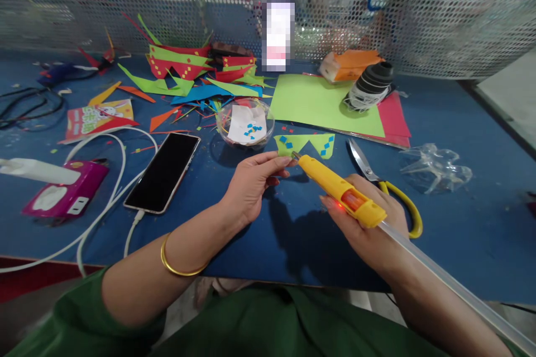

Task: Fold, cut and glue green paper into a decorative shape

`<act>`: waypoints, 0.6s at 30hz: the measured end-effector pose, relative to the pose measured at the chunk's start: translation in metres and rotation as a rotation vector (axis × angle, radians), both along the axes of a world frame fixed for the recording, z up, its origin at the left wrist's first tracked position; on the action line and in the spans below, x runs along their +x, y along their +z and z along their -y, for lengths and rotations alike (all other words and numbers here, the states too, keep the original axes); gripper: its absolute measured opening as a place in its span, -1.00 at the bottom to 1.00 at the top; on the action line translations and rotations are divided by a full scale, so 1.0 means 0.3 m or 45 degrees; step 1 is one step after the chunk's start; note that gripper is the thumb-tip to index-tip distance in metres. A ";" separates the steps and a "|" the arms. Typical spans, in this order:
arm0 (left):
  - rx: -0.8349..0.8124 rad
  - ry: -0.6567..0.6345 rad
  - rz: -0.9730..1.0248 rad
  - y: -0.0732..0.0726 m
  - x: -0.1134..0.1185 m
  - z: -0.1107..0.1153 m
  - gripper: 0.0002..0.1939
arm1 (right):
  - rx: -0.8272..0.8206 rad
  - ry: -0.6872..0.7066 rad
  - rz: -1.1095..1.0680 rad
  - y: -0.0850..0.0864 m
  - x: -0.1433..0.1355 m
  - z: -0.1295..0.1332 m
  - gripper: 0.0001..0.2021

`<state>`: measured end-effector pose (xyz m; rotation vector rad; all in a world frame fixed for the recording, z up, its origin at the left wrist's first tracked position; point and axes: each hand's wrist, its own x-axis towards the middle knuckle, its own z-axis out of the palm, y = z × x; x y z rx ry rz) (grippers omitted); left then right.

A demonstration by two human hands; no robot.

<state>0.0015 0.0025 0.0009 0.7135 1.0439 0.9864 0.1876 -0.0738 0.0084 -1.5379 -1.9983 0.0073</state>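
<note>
Head view: shows at the left edge a white stick [39, 169], cut off by the frame and covering part of a purple box [94, 175]. Pinches, near the middle, the lower left edge of some green paper [302, 142] between thumb and fingers of the left hand [253, 181], partly hiding it. Runs lengthwise across the frame, notch opening downward; looks bright green, with blue squares [283, 139] near both ends. Grips, farther right, a glue gun [335, 183] in the right hand [368, 240], hiding the handle. Points up and left, metal tip at the paper's lower left, cannot tell whether touching; slants toward the lower right, trailing a clear glue stick [439, 277], cut off. Looks yellow, with an orange part in a side opening. Shows scissors [360, 159] right of centre, handles partly hidden by the right hand.
</note>
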 end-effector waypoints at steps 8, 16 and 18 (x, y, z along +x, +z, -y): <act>-0.006 -0.010 -0.008 0.003 0.000 0.001 -0.91 | -0.008 -0.008 -0.005 0.000 -0.003 0.000 -0.76; -0.007 -0.007 -0.022 0.004 0.000 0.000 -0.89 | 0.016 -0.010 0.017 0.002 -0.003 -0.003 -0.76; -0.007 -0.006 -0.015 0.004 0.000 0.000 -0.90 | 0.014 -0.002 0.019 0.002 -0.003 -0.003 -0.76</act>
